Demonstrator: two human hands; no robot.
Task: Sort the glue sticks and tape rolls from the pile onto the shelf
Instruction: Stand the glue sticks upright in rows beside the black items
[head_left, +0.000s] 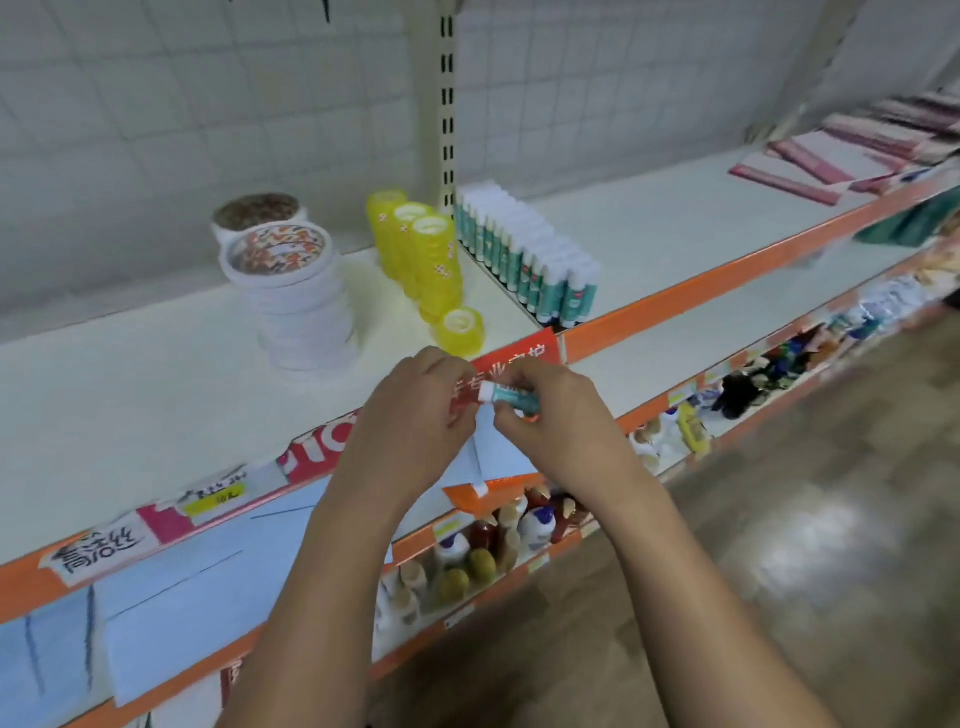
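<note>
Rows of upright teal plastic tubes with white caps make up the glue-stick block (524, 260), packed tight on the cream metal shelf (130, 395). Every place below is told from that block.

Below it and a little to its left, in front of the shelf's edge, the two hands meet in the air. Between them is a single small teal plastic glue stick with a white cap (511, 393), held level and clear of the shelf, with its cap pointing left, away from the block. The right hand (550, 415) has fingers and thumb curled round the teal barrel. The left hand (410, 415) has its fingers curled in at the white cap and seems to pinch it, though blur hides the exact contact.

Just left of the block stand stacks of translucent yellow tape rolls (415, 244), close to it but not touching. One loose yellow tape roll (461, 328) lies in front of those stacks, nearer the shelf edge. Further left of the block rises a tall stack of white tape rolls with a patterned top (301, 312), with a shorter white stack (254, 213) behind it.

Directly below the block, a red printed label (524, 356) sits on the orange edge strip (701, 291). Far right of the block lie flat pink packs (841, 150). On a lower shelf beneath the block's level stand small bottles (493, 540).
</note>
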